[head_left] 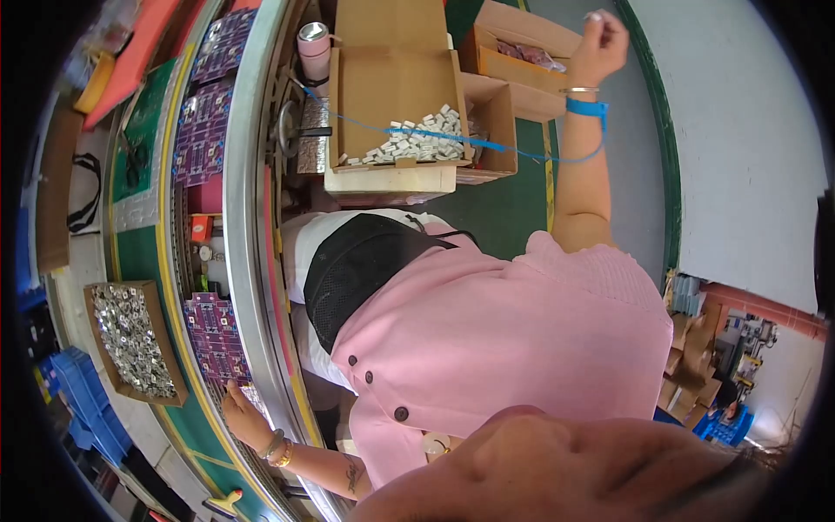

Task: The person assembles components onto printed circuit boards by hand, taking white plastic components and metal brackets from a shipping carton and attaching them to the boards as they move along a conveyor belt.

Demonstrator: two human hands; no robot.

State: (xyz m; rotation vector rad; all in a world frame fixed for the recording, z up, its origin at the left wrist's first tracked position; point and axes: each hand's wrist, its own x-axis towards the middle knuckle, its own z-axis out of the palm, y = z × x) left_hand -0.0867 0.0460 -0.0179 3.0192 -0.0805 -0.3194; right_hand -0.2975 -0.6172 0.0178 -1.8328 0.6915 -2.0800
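My left hand [246, 420], with bracelets at the wrist, is closed at the near edge of a purple circuit board [214, 335], its fingertips on the board. That board lies on the conveyor line along the metal rail. Held out at the upper right, my right hand [602, 43] is closed with the fingertips together. A small pale spot shows at those fingertips, too small to name. A blue wrist strap [586, 108] circles the right wrist, its coiled cord [452, 137] stretching over an open cardboard box [396, 83]. Small white blocks [417, 139] lie heaped in that box.
More purple boards [204, 130] sit farther up the line. Across it are a carton of small metal parts [135, 339], scissors [135, 161] and blue bins [87, 404]. A pink bottle [314, 54] and a carton of bagged parts [513, 56] stand near the box. The metal rail [248, 217] runs between me and the boards.
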